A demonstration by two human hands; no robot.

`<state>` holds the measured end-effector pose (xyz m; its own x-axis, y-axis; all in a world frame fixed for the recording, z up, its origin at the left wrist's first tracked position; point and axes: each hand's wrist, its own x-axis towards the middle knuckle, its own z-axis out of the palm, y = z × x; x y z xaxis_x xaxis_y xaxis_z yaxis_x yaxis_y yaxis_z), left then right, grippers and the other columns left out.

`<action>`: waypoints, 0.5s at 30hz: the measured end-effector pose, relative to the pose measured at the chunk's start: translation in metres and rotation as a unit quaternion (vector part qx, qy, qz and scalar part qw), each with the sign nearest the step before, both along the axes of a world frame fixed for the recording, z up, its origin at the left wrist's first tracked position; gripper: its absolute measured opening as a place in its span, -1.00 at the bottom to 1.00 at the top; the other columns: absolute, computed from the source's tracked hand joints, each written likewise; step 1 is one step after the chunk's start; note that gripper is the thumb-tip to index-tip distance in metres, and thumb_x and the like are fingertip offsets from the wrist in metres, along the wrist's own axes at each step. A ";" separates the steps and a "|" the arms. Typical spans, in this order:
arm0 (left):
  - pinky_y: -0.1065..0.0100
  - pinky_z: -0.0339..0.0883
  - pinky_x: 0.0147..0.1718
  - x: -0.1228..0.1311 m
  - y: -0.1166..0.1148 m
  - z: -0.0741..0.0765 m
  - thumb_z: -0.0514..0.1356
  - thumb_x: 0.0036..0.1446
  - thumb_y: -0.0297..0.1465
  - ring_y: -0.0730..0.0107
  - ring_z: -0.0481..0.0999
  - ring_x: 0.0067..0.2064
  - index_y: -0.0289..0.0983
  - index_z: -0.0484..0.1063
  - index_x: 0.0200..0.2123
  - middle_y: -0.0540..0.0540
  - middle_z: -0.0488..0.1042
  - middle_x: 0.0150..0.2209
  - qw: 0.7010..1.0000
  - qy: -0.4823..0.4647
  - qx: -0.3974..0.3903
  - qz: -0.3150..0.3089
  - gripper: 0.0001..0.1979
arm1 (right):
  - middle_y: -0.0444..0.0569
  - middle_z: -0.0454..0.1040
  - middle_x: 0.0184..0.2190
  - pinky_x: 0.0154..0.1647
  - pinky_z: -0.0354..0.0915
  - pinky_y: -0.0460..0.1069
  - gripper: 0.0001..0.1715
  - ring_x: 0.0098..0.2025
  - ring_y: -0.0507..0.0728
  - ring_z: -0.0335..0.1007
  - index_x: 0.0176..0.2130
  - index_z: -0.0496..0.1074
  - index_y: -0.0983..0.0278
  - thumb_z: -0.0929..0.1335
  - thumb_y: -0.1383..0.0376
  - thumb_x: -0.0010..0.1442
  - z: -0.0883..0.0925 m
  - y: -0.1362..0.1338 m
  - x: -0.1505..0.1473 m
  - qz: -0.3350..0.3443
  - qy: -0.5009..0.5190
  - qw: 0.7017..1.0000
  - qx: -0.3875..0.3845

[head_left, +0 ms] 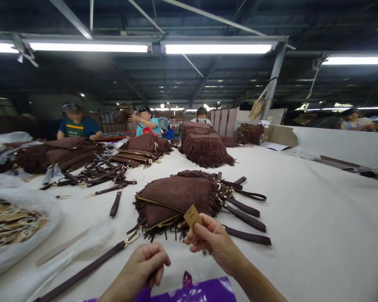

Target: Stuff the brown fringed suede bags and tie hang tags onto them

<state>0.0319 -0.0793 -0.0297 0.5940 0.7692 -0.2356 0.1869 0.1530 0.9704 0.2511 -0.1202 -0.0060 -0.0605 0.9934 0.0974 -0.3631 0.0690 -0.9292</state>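
Pinched between thumb and fingers of my right hand (208, 239) is a small brown hang tag (192, 215). It is raised in front of a stack of dark brown fringed bags (179, 191) with gold zippers. Several wrist straps (245, 209) fan out from the stack's right side. Lower and to the left, my left hand (145, 262) is closed with curled fingers; whatever it may hold is hidden. Beside it on the left lies a long dark strap (91, 264) with a gold clip. Purple plastic (204, 291) shows below both hands.
A plastic bag of corded tags (12, 224) sits at the left. Loose straps (97, 174) and more fringed bags (59, 153) lie beyond it. A tall bag pile (204, 142) stands farther back on the white table (318, 226). Several people (77, 123) are across the table.
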 end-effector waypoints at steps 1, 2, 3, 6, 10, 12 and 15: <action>0.50 -0.16 -0.69 0.002 -0.001 0.003 0.23 -0.09 0.08 0.62 0.07 -0.73 -0.28 0.34 -0.48 0.11 0.28 -0.76 1.000 0.014 0.001 -0.004 -0.50 | -0.03 0.55 -0.43 -0.44 0.42 -0.12 -0.55 -0.39 0.04 0.50 -0.30 0.37 0.31 0.49 0.01 0.07 -0.004 -0.007 0.007 -0.006 -0.004 1.000 -0.009; 0.49 -0.14 -0.69 0.004 -0.003 0.005 0.24 -0.10 0.06 0.61 0.08 -0.74 -0.28 0.33 -0.50 0.10 0.28 -0.77 1.000 0.024 0.001 -0.008 -0.52 | -0.02 0.56 -0.41 -0.44 0.41 -0.12 -0.55 -0.38 0.05 0.50 -0.29 0.39 0.30 0.49 0.02 0.06 -0.007 -0.013 0.012 -0.012 -0.006 1.000 -0.019; 0.49 -0.12 -0.69 0.007 -0.004 0.007 0.24 -0.11 0.05 0.60 0.09 -0.74 -0.27 0.33 -0.52 0.10 0.28 -0.77 1.000 0.028 0.002 -0.012 -0.53 | -0.02 0.57 -0.39 -0.45 0.40 -0.12 -0.56 -0.37 0.06 0.51 -0.28 0.40 0.30 0.50 0.03 0.05 -0.010 -0.019 0.017 -0.019 -0.003 0.999 -0.030; 0.48 -0.11 -0.68 0.016 -0.008 0.011 0.19 -0.09 0.06 0.57 0.17 -0.72 -0.28 0.33 -0.48 0.05 0.36 -0.73 0.999 0.018 -0.006 -0.040 -0.53 | -0.04 0.55 -0.38 -0.52 0.34 -0.16 -0.55 -0.39 0.05 0.49 -0.30 0.42 0.29 0.53 0.04 -0.01 -0.018 -0.036 0.029 -0.036 0.019 0.997 -0.060; 0.47 0.05 -0.61 0.024 -0.020 0.013 0.13 0.01 0.01 0.49 0.34 -0.60 -0.29 0.35 -0.39 -0.05 0.48 -0.57 0.994 0.020 0.019 -0.102 -0.56 | -0.08 0.51 -0.41 -0.56 0.26 -0.17 -0.54 -0.46 -0.02 0.39 -0.31 0.43 0.28 0.53 0.01 -0.04 -0.028 -0.056 0.047 -0.057 0.007 0.994 -0.098; 0.45 0.14 -0.54 0.028 -0.027 0.017 0.09 0.11 -0.13 0.47 0.36 -0.56 -0.28 0.36 -0.41 -0.03 0.48 -0.55 0.985 0.071 0.091 -0.130 -0.68 | -0.05 0.50 -0.35 -0.52 0.27 -0.14 -0.53 -0.39 0.03 0.40 -0.29 0.44 0.26 0.50 -0.03 -0.01 -0.032 -0.066 0.060 -0.094 -0.063 0.986 -0.124; 0.44 0.14 -0.48 0.039 -0.036 0.025 0.05 0.15 -0.36 0.43 0.39 -0.52 -0.25 0.38 -0.43 -0.01 0.49 -0.55 0.938 0.173 0.252 -0.165 -0.83 | 0.05 0.47 -0.14 -0.32 0.37 -0.02 -0.41 -0.11 0.22 0.40 -0.15 0.43 0.22 0.47 -0.10 -0.05 -0.034 -0.078 0.076 -0.243 -0.218 0.938 -0.120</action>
